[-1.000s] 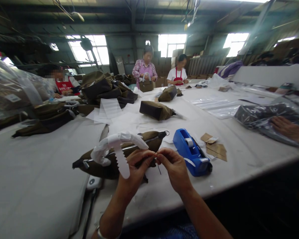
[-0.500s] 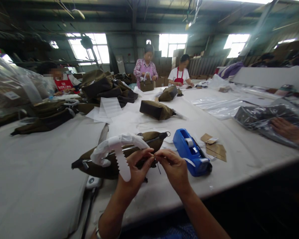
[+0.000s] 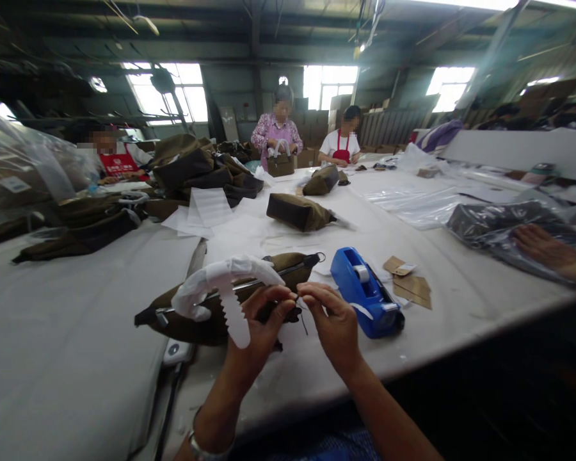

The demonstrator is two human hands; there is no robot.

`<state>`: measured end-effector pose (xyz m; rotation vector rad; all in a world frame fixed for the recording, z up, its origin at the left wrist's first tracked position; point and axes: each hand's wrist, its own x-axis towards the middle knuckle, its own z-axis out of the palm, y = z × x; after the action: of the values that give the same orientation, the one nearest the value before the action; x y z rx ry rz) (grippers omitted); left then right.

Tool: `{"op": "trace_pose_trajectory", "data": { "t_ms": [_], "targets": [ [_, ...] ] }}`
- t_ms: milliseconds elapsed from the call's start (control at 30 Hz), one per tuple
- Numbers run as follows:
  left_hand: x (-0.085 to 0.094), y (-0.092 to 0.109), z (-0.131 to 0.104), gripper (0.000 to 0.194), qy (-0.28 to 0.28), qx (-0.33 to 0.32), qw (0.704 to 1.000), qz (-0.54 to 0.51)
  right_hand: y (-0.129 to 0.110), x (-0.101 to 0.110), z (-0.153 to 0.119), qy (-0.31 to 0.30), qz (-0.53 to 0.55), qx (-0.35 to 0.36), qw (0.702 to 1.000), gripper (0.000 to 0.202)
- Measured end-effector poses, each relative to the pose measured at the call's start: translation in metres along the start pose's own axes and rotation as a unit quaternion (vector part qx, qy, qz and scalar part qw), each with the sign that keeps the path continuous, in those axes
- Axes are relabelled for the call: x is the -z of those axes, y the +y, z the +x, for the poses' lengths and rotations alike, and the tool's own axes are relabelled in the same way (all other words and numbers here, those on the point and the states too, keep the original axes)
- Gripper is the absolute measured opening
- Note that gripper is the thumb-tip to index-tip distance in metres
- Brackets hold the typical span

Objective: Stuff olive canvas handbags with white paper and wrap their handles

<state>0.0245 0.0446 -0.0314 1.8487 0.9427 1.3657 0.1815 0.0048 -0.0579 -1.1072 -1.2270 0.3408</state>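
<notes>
An olive-brown handbag (image 3: 180, 328) with a metal zipper lies before me, its handle (image 3: 242, 269) wrapped in white paper. A white strip with a toothed edge (image 3: 233, 314) hangs from the wrapping over my left hand (image 3: 262, 320). That hand is pinched at the bag's front edge, thumb against forefinger. My right hand (image 3: 335, 328) is pinched too, its fingertips almost meeting the left ones. A thin dark cord (image 3: 304, 322) runs down between the two hands, and its upper part is hidden by the fingertips.
Right of my hands stands a blue tape dispenser (image 3: 365, 291), with brown card tags (image 3: 413, 290) beyond it. Another person's hand (image 3: 542, 246) rests on a plastic-wrapped bag (image 3: 499, 224). More bags (image 3: 300, 211) lie farther back, where several people work. A white power strip (image 3: 176, 352) lies at left.
The whole view has shifted slightly. Both hands stay pinched close together at the cord, with only small finger movement. At far right, more of another person's second hand shows.
</notes>
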Motion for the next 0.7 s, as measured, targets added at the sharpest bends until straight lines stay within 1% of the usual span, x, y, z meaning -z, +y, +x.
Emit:
{"op": "trace_pose_trajectory", "data": {
  "t_ms": [67, 133, 167, 233, 267, 333, 400, 467, 533, 600, 667, 700],
  "targets": [
    [0.006, -0.003, -0.005, 0.02, 0.039, 0.021, 0.999, 0.022, 0.008, -0.002, -0.007, 0.019, -0.016, -0.029, 0.999, 0.011],
    [0.011, -0.008, -0.012, 0.027, 0.076, 0.061, 0.994, 0.056, 0.016, -0.006, -0.016, 0.001, -0.004, -0.075, 0.997, 0.012],
    [0.012, -0.011, -0.016, 0.03, 0.078, 0.079, 0.991, 0.07, 0.019, -0.008, -0.02, -0.017, 0.01, -0.097, 0.995, 0.017],
    [0.011, -0.016, -0.023, 0.033, 0.049, 0.096, 0.99, 0.088, 0.022, -0.014, -0.027, -0.041, 0.039, -0.13, 0.99, 0.024],
    [0.009, -0.018, -0.026, 0.035, 0.028, 0.098, 0.99, 0.095, 0.022, -0.016, -0.029, -0.046, 0.048, -0.138, 0.988, 0.024],
    [0.005, -0.021, -0.03, 0.039, -0.004, 0.098, 0.989, 0.108, 0.02, -0.018, -0.029, -0.052, 0.057, -0.141, 0.987, 0.017],
    [0.002, -0.022, -0.03, 0.043, -0.021, 0.106, 0.987, 0.119, 0.016, -0.017, -0.028, -0.062, 0.07, -0.142, 0.985, 0.014],
    [0.001, -0.022, -0.027, 0.042, -0.032, 0.127, 0.987, 0.089, 0.012, -0.014, -0.025, -0.073, 0.086, -0.15, 0.982, 0.017],
    [0.004, -0.024, -0.025, 0.039, -0.044, 0.158, 0.986, 0.008, 0.011, -0.012, -0.023, -0.072, 0.117, -0.176, 0.975, 0.024],
    [0.006, -0.027, -0.023, 0.04, -0.045, 0.179, 0.981, -0.068, 0.012, -0.011, -0.023, -0.062, 0.168, -0.213, 0.96, 0.033],
    [0.008, -0.031, -0.023, 0.043, -0.039, 0.192, 0.977, -0.088, 0.011, -0.014, -0.023, -0.048, 0.201, -0.224, 0.952, 0.036],
    [0.008, -0.033, -0.024, 0.044, -0.041, 0.198, 0.976, -0.083, 0.011, -0.016, -0.024, -0.045, 0.19, -0.21, 0.958, 0.033]
  ]
}}
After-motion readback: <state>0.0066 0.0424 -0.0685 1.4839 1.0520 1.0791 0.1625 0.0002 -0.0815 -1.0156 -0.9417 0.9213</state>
